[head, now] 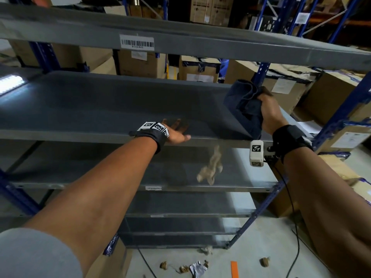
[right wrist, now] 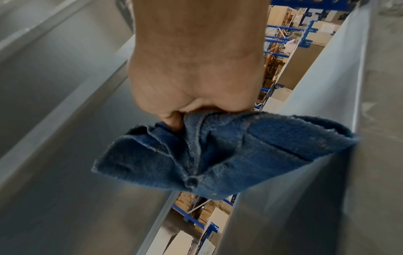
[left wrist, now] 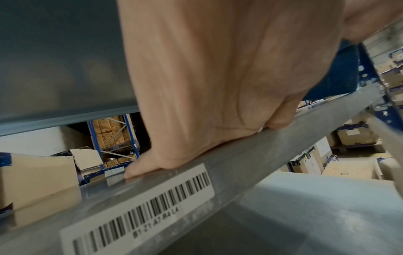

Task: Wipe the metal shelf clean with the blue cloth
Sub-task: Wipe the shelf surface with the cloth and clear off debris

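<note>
Warehouse racking, metal shelf [head: 100, 109] at chest height, left hand [head: 176, 135] lay flat on its front edge, grip relaxed, right hand [head: 270, 115] clamped round bunched blue cloth [head: 244, 105] at shelf's right end, paper scraps [head: 195, 266] on floor.

Dim warehouse light overall. Bright white glare from a strip light reflected on the metal shelf [head: 12, 83] at far left. Falling crumpled paper [head: 210, 167] smeared by motion blur. Straight shelf edges bowed by wide-angle distortion. Barcode label [left wrist: 139, 212] soft in the left wrist view; right wrist view's edges streaked and blurred.
</note>
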Motion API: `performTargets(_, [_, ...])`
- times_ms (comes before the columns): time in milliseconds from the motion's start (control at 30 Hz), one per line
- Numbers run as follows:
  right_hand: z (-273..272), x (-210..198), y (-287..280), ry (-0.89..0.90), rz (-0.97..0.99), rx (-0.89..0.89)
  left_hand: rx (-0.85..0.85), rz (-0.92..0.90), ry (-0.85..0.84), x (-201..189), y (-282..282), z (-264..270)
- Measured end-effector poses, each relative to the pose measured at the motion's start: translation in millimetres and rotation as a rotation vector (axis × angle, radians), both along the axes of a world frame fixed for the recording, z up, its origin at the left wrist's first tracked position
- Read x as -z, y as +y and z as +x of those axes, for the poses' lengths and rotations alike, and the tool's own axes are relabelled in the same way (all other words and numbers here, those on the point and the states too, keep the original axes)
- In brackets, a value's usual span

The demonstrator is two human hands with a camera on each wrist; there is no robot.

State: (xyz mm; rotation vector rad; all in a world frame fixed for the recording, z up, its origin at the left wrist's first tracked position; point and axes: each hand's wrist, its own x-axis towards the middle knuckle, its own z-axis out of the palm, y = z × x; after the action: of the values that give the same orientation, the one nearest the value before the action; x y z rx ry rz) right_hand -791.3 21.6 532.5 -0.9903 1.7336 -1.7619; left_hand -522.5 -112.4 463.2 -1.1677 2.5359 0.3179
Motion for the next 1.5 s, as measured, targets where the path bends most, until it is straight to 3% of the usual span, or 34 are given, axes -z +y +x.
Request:
performTargets(67, [-8.6,1.9,-2.7,0.033,0.025,0.031,0.006,-0.002,0.001,-1.0,0.3,0.7])
performTargets(133, [-24.8,12.8,-11.3,0.192,0.151,-0.023,0.014,-0.013,-0.003,-0.6,-1.9,1.0])
performTargets(233, [-30.8,35.2,-21.6,0.524,0.448,-0.250,-0.009,0.020,-0.008,0.2,-1.8,1.5])
performTargets(300, [-1.6,33.5,-10.1,0.652,0.571,-0.345,-0.037,0.050,0.011,-1.5,1.2,1.8])
performTargets(400, [15.8,42.0,-5.5,0.597,0.580,-0.344,-0.054,0.086,0.039,-4.6,3.3,2.7])
performTargets(500, [19.0,56.3,-17.4,0.547,0.739,-0.399,-0.054,0.059,0.013,-3.8,3.4,2.2])
performTargets(600, [4.5,73.3,-32.6,0.705,0.878,-0.424,-0.061,0.066,0.021,-3.1,3.4,0.8])
performTargets(667, [-5.8,80.0,-36.6,0.935,0.962,-0.422,-0.052,0.045,0.007,-2.5,1.6,0.8])
performTargets(733, [-7.1,84.0,-32.5,1.091,1.015,-0.325,-0.049,0.045,0.004,2.0,-3.8,0.2])
performTargets(833, [2.3,90.8,-34.5,1.128,0.996,-0.227,-0.054,0.059,0.010,7.3,-12.1,-1.0])
performTargets(1000, [21.5,101.0,-41.6,1.214,0.818,-0.358,-0.081,0.103,0.021,10.7,-17.8,-3.1])
performTargets(1200, [-21.1,96.9,-36.1,1.042,0.987,-0.061,-0.084,0.132,0.035,8.9,-18.2,-4.9])
performTargets(1300, [-8.7,102.4,-34.2,1.090,0.936,-0.103,-0.114,0.188,0.082,10.8,-20.1,-7.3])
performTargets(1400, [8.9,111.7,-28.7,1.189,0.789,-0.178,-0.095,0.108,0.175,8.7,-12.0,-15.0])
performTargets(1500, [-13.4,109.1,-24.0,1.119,0.834,-0.084,-0.097,0.050,0.167,12.9,-10.4,-20.7])
